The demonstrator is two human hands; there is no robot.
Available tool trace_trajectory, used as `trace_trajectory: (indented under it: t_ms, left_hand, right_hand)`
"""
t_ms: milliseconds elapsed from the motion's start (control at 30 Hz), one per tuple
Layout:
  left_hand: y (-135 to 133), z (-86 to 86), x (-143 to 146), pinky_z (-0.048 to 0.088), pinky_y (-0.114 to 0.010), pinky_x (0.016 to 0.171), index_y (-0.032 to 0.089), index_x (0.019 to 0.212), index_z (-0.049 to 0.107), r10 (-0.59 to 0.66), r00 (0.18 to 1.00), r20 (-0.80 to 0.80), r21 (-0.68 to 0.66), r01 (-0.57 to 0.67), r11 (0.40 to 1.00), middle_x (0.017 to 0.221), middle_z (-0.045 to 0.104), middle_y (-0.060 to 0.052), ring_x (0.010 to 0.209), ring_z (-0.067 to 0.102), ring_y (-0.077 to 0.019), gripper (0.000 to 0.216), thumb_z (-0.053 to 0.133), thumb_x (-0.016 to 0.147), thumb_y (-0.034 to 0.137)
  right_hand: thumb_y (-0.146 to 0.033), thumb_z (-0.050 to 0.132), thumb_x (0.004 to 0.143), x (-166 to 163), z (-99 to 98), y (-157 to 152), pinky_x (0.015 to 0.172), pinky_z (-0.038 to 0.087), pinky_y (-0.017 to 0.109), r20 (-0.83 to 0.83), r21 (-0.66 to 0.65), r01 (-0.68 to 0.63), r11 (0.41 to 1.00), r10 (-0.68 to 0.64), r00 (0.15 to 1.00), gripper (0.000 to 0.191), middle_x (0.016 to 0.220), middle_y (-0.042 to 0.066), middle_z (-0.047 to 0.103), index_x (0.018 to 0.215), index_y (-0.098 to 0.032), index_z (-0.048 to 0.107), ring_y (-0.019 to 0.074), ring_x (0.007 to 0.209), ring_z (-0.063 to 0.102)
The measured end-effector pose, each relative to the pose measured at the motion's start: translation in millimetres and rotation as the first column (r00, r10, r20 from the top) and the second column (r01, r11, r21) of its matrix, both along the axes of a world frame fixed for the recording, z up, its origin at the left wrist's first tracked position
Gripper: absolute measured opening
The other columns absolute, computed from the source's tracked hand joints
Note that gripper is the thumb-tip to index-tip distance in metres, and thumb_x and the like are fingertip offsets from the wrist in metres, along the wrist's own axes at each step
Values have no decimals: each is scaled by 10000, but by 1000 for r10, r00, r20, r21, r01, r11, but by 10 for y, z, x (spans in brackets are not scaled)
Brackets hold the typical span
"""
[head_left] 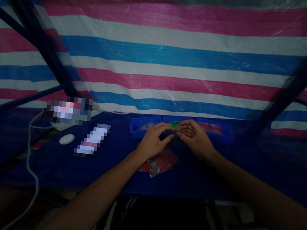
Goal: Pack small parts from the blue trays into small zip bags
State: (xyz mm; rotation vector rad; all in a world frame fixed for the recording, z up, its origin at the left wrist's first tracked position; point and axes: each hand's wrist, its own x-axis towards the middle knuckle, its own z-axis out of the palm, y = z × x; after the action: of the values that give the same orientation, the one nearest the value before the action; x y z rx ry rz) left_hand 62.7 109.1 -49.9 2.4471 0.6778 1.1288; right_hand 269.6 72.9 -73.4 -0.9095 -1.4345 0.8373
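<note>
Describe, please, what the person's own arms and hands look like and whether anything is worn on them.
Both forearms are bare as far as the picture shows: no sleeves, gloves or watch in view. The left hand and right hand carry no rings that can be made out, though the light is dim and fine detail is lost.

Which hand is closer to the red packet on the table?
Left. The left hand hovers right above the red packet, nearly over it. The right hand sits farther off, near the blue trays.
</note>
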Motion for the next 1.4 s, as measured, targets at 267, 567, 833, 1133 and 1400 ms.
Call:
trace_trajectory:
  t_ms: [267,567,833,1133,1400]
  left_hand:
    - [26,-66,27,591,-332,811,204,1149,603,-59,990,125,-237,87,968,1000,733,-48,902,717,-177,262,693,906,163]
    - [64,36,-57,537,-419,1037,263,1066,764,-25,995,99,-97,35,995,1189,738,-46,1144,686,-203,177,625,976,199]
    - [83,1,-72,592,-381,893,281,1112,777,62,997,52,-182,-51,982,1064,792,-16,959,747,-203,213,625,971,233]
    - [61,57,-73,594,-385,903,213,1093,744,131,983,131,-58,-125,990,1097,760,-61,969,725,-201,193,605,958,199]
    - [261,185,-356,554,-365,937,201,1310,586,336,938,85,151,-346,926,1081,725,-61,957,693,-191,352,606,959,178]
  right_hand:
    - [-310,806,811,13,28,-29,911,573,369,-15,-42,-59,997,59,998,276,1005,41,718,1043,-234,675,185,947,704]
    - [-274,732,878,93,84,-29,1036,515,446,224,163,47,985,-84,971,51,1154,59,697,891,-267,781,228,1133,656]
    - [-326,728,879,118,-2,11,980,574,424,152,75,11,997,-23,988,95,1300,70,644,905,-257,788,246,1222,626]
    - [-366,704,894,69,17,-27,866,654,414,124,7,-33,999,32,992,164,1336,59,631,1009,-284,786,236,1137,662]
    - [-324,635,943,35,95,-75,725,617,374,281,115,40,993,-71,957,140,1119,69,712,984,-262,755,218,939,692]
